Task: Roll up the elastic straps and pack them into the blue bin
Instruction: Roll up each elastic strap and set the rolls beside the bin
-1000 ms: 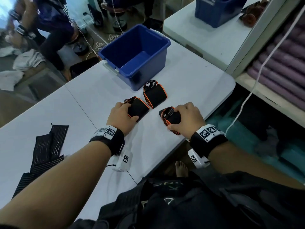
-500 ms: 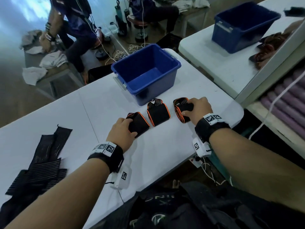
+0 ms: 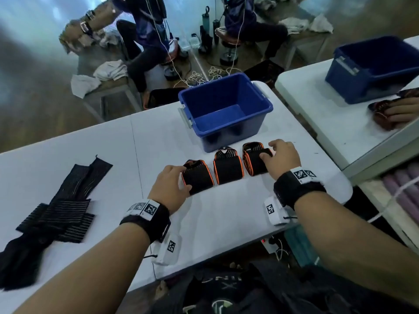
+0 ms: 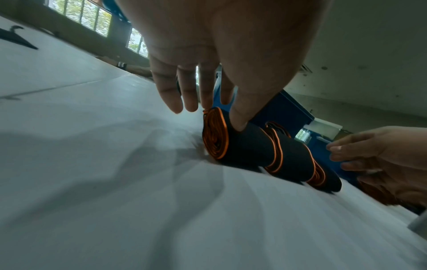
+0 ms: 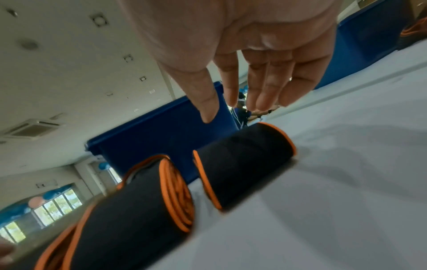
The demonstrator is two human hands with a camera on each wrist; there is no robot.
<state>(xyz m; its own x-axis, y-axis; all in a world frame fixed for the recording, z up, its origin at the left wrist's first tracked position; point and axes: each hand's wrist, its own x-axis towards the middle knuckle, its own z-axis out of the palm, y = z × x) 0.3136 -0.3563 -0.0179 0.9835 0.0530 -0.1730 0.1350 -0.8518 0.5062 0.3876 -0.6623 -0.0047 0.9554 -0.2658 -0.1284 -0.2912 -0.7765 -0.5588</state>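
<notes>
Three rolled black straps with orange edging lie in a row before the blue bin, which holds nothing I can see. My left hand grips the left roll; in the left wrist view its thumb presses on the roll and a finger meets its far end. The middle roll lies untouched. My right hand hovers just over the right roll; its straight fingers stand clear above that roll.
Several flat black ribbed straps lie piled at the table's left. The table's right corner is close to my right wrist. Another blue bin shows at the far right. People sit on stools beyond the table.
My right hand carried its roll from the near edge up beside the other two, set it down and let go. The left hand kept hold of the left roll.
</notes>
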